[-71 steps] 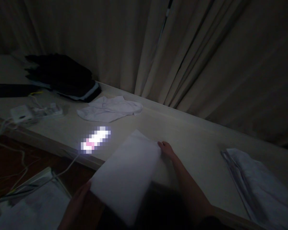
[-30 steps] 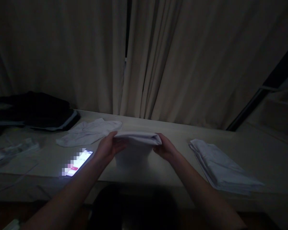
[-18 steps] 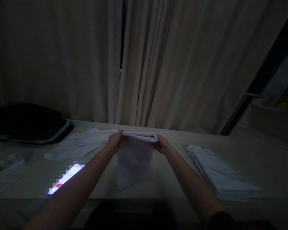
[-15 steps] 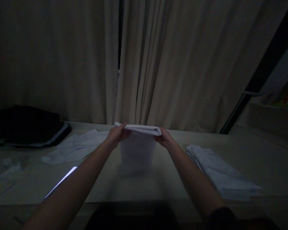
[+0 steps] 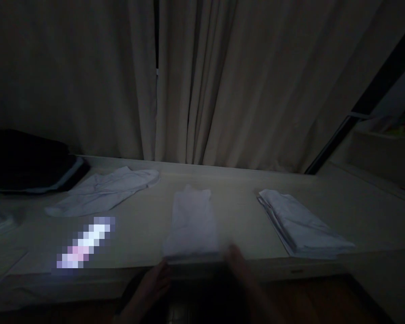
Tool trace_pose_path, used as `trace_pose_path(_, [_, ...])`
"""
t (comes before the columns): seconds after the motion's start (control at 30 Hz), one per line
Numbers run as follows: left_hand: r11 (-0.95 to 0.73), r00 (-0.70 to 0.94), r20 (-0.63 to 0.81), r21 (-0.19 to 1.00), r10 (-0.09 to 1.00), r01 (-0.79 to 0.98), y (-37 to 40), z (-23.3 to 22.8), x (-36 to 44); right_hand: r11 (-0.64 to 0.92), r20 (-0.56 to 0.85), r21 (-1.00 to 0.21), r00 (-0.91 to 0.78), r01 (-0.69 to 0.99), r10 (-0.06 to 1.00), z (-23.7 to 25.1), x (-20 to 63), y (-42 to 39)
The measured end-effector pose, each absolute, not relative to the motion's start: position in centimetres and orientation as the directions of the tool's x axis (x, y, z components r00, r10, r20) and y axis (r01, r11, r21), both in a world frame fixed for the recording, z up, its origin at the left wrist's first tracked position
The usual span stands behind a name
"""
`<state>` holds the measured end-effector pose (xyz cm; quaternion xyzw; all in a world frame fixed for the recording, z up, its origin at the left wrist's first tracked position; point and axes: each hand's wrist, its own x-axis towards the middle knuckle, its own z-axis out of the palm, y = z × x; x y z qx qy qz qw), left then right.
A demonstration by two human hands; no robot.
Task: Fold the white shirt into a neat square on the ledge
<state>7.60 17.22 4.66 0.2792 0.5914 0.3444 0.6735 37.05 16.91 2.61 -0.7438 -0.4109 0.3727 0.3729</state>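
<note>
A folded white cloth (image 5: 192, 220), possibly a garment, lies flat on the table in front of me, its near end at the front edge. Close to its near left corner is my left hand (image 5: 157, 279), dim and low; whether it grips the corner I cannot make out. My right hand (image 5: 235, 258) is smeared by motion just beyond the cloth's near right corner, and its fingers do not show clearly. Off to the right rests a stack of folded white cloths (image 5: 300, 222). A loose, crumpled white cloth (image 5: 108, 191) lies at the back left.
A pile of dark folded fabric (image 5: 27, 159) sits at the far left. A bright, pixelated screen (image 5: 84, 243) lies on the table (image 5: 138, 238) at left, near clear plastic (image 5: 0, 222). Beige curtains (image 5: 266, 90) hang behind the table.
The white cloth, held up between both hands before, now lies on the table. Both hands have come down and back to the table's front edge, and the view has tilted downward.
</note>
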Motion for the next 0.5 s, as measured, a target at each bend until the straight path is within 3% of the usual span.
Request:
trace_pose_path(0.17, [0.622, 0.016, -0.623, 0.781, 0.782, -0.055, 18.4, 1.9, 6.6, -0.313, -0.163, -0.595, 0.270, 0.740, 0.949, -0.6, 37.3, 16.6])
trace_pose_path(0.33, [0.349, -0.018, -0.376, 0.840, 0.926, 0.416, 21.7, 2.3, 6.5, -0.220, -0.177, -0.479, 0.152, 0.850, 0.972, -1.0, 36.9, 18.1])
trace_pose_path(0.5, [0.284, -0.048, -0.308, 0.792, 0.950, 0.541, 23.3, 3.2, 6.7, -0.214, -0.162, -0.414, 0.160, 0.885, 0.974, -1.0, 36.0, 18.6])
